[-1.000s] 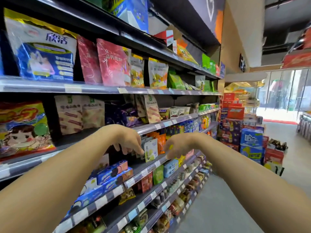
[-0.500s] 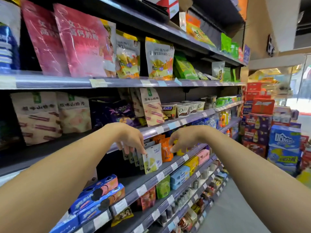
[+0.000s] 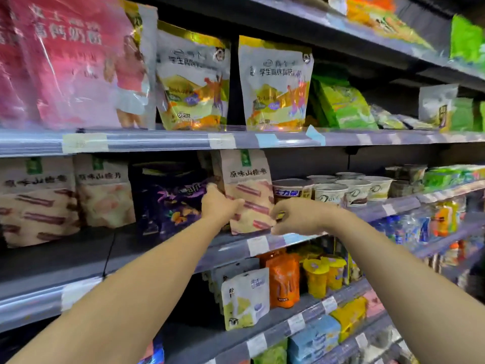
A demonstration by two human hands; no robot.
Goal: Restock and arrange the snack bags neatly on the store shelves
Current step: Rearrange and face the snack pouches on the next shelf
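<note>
A beige snack bag with red stick pictures stands tilted on the middle shelf, between the purple bags and the cups. My left hand grips its left edge. My right hand hovers at its lower right corner, fingers curled and apart, touching or nearly touching the bag. Two more beige bags stand at the far left of the same shelf.
Pink, yellow-and-white and green bags line the shelf above. White cups stand right of the held bag. Below are a white pouch, orange pouches and yellow cups. The middle shelf has bare space at its front left.
Both hands have risen from the small pouches on the lower shelf to the middle shelf. My left hand has taken hold of the beige bag. The view has moved closer and upward.
</note>
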